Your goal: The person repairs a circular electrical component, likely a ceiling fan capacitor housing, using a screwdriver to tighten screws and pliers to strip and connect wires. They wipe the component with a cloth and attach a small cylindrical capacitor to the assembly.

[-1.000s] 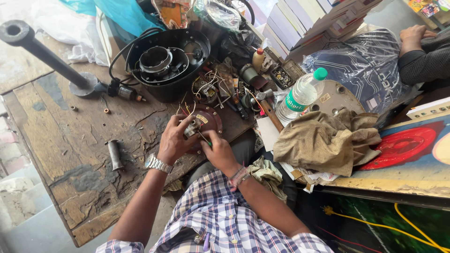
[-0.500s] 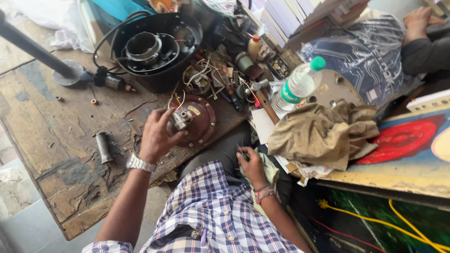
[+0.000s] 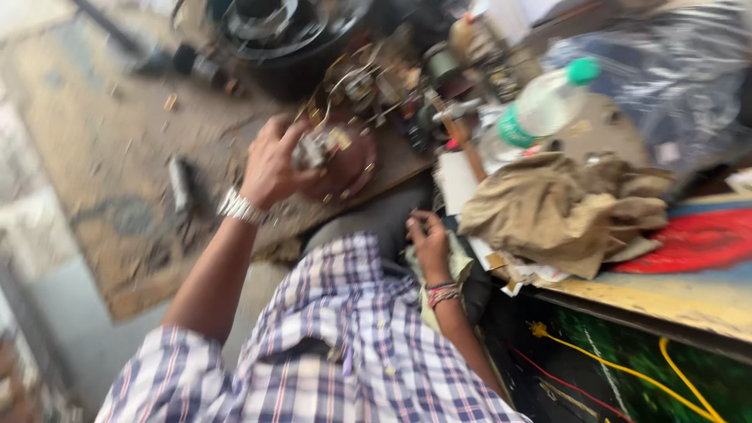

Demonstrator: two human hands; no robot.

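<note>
A worn wooden counter (image 3: 117,188) filled the left and centre of the blurred frame. Below it, at lower centre, a checked shirt (image 3: 345,352) was seen from above. A crumpled tan cloth (image 3: 564,211) was heaped right of centre, with a red disc (image 3: 697,239) just beside it at the right edge and a plastic bag (image 3: 666,70) above it at upper right. A black round housing (image 3: 282,31) was set at the top centre. A clear bottle (image 3: 540,106) with a green cap was laid tilted between the housing and the bag, touching the cloth's upper edge. Yellow cable (image 3: 627,368) was run across the lower right.

A brown round motor part (image 3: 348,164) was placed at the centre of the frame, on the counter's near edge. The left hand (image 3: 270,164), a metal watch (image 3: 239,207) worn on its wrist, was closed around a small metal piece (image 3: 317,145) resting on top of that part; this grip was held tight on the piece. The right hand (image 3: 429,243), with a beaded band at the wrist, was lowered just below the counter edge, centre-right, beside a pale rag (image 3: 458,266). Its fingers were curled, but whether anything was held in that grip could not be told through the blur. A small grey cylinder (image 3: 182,180) was left lying on the counter, left of the watch.
</note>
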